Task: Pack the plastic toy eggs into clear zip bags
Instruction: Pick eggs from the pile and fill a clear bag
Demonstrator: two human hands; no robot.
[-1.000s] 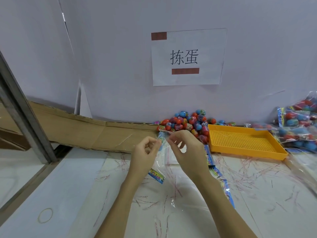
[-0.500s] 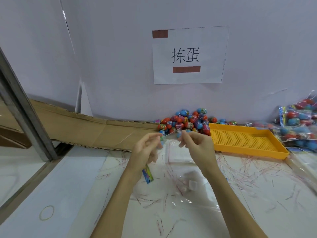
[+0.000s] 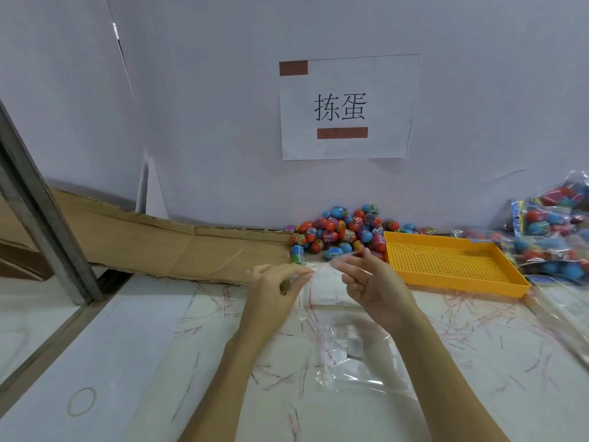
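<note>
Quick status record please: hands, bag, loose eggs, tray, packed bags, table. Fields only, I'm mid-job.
left hand: pinches the top edge of the clear zip bag
right hand: pinches the same edge, opposite side
clear zip bag: held between both hands above the table, no egg visible in it
loose eggs: piled against the wall, left of the tray
yellow tray: nothing in it
packed bags: stacked at far right
table: strewn with thin red strips
</note>
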